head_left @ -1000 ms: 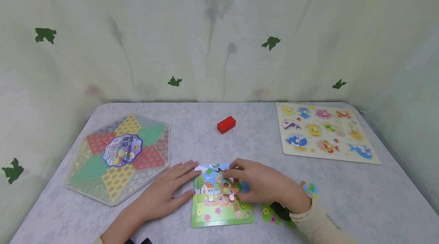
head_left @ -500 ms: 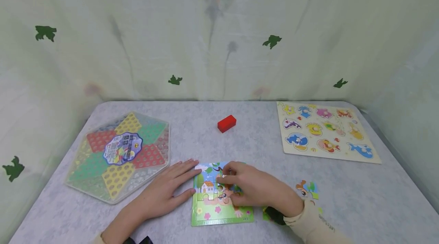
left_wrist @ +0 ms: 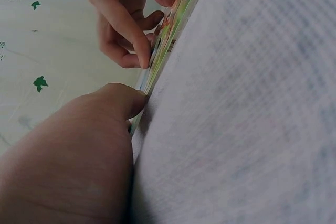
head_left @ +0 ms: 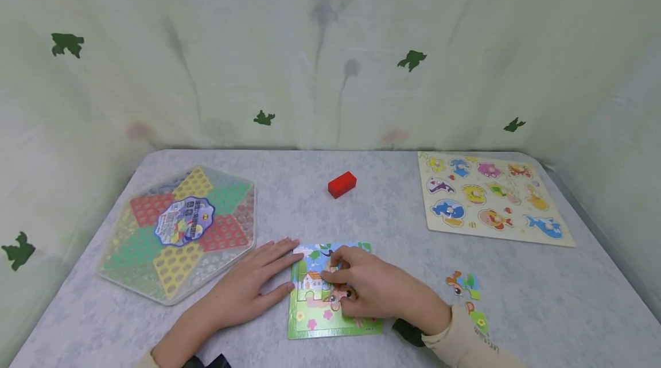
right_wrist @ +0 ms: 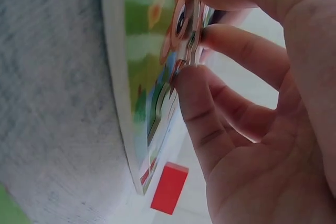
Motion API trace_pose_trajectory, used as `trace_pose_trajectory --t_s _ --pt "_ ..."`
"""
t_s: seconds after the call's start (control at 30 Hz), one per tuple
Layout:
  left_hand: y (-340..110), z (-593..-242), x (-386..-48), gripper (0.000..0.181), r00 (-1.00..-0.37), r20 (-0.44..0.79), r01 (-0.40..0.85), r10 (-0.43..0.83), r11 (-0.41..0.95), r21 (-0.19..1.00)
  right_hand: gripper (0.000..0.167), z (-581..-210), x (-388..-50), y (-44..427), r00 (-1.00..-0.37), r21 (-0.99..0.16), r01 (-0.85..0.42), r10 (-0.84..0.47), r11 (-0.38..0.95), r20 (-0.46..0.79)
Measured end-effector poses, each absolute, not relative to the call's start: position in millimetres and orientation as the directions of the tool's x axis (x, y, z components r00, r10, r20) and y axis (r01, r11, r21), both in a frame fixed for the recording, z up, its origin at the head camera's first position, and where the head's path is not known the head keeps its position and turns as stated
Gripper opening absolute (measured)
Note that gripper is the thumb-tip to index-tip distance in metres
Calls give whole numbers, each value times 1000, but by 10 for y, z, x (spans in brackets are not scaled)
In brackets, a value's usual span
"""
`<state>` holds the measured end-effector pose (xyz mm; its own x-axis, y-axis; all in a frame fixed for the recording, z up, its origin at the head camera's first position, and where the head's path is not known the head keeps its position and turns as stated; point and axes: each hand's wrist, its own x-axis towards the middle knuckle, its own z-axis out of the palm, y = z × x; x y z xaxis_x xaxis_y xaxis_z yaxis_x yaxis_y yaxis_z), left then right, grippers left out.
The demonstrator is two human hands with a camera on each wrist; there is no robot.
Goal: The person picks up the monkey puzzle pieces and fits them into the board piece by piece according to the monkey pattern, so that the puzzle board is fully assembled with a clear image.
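Note:
A picture jigsaw board with a green border, a house and an animal lies at the front middle of the table. My left hand rests at its left edge, fingers extended, with fingertips and thumb touching the rim. Over the board's right half, my right hand pinches a jigsaw piece between thumb and fingers, tilted against the picture in the right wrist view. From the head view, the hand mostly hides this piece and part of the board. The left wrist view shows both hands at the board.
Loose jigsaw pieces lie right of the board, near the right sleeve. A hexagonal game board in a clear case stands left. Farther back are a red block and, at right, a wooden sea-animal knob puzzle.
My right hand has shifted a little left over the board, still pinching the piece. Its forearm has uncovered more of the loose pieces at right. The left hand has stayed in place.

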<state>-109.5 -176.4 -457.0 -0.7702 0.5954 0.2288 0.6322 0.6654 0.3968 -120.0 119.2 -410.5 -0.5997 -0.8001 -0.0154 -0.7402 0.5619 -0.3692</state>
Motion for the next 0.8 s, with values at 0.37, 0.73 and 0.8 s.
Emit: trace_pose_trajectory --t_s 0.37,0.73,0.8 --pt "-1767 -4559 -1090 54 -771 220 630 598 664 403 51 -4114 -1169 1176 -615 -341 -745 -788 573 19" --pt "-1763 -4565 -1095 54 -769 226 634 598 664 398 41 -4129 -1207 1202 -625 -397 -718 -780 572 5" --pt "-1762 -4564 -1091 54 -770 225 632 597 663 401 41 -4129 -1215 1210 -629 -400 -710 -777 580 -12"
